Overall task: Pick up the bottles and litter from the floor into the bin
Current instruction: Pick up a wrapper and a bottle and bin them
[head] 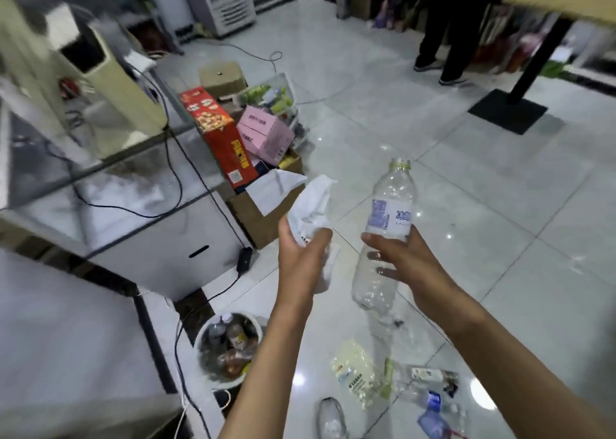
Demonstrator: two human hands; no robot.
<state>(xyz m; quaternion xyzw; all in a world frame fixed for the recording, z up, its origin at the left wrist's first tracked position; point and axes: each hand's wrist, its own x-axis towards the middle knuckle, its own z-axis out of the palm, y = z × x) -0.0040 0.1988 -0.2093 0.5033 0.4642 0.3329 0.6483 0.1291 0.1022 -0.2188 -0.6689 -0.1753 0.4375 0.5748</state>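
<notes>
Overhead, we gripped one clear bottle [386, 235] in our right hand [403, 258] and one crumpled tissue [311, 205] in our left hand [300, 255]; one bin [206, 338] stood below on glossy white tiles [500, 238], several wrappers [353, 372] nearby.

A small shop: glass display counter [100, 178], drinks fridge [226, 1], stock cartons [220, 132] piled on tiled floor [466, 205].

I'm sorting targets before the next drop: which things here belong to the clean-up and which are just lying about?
Job:
bottle in right hand
crumpled paper in left hand
bin, already holding bottles
wrappers and bottles on the floor

Lying about:
red box
pink box
cardboard box
cables
</notes>
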